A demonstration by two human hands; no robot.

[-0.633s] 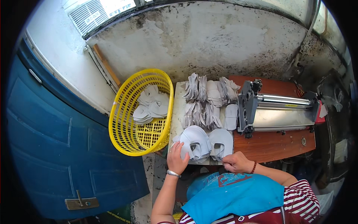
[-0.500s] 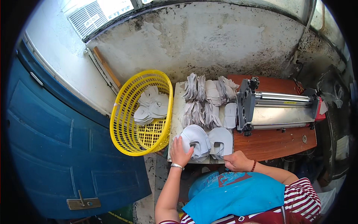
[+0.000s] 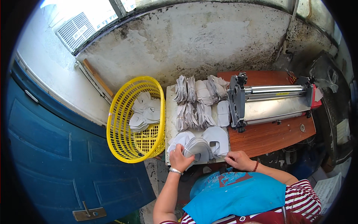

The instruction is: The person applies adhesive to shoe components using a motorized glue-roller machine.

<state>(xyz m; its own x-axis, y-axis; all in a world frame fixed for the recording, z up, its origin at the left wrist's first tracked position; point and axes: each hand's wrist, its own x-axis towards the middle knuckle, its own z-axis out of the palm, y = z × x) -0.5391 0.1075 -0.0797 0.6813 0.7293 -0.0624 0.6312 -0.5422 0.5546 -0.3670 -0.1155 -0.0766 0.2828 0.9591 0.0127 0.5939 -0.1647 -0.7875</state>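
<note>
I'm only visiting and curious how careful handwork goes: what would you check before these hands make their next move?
1. Left hand has hold of the curved white pieces: ok.
2. Right hand empty: cannot tell; it is loosely curled.
3. Arch-shaped stack apart from the left hand: ok, it sits to the right.
4. Yellow basket has room: ok, bare bottom shows.
5. Roller machine clear of both hands: ok.
6. Roller machine switched off: cannot tell.

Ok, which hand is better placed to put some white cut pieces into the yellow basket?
Probably your left hand: it grips a stack of white pieces and is nearer the yellow basket on your left. Your right hand is farther from it, with nothing visible in its grasp.
</note>
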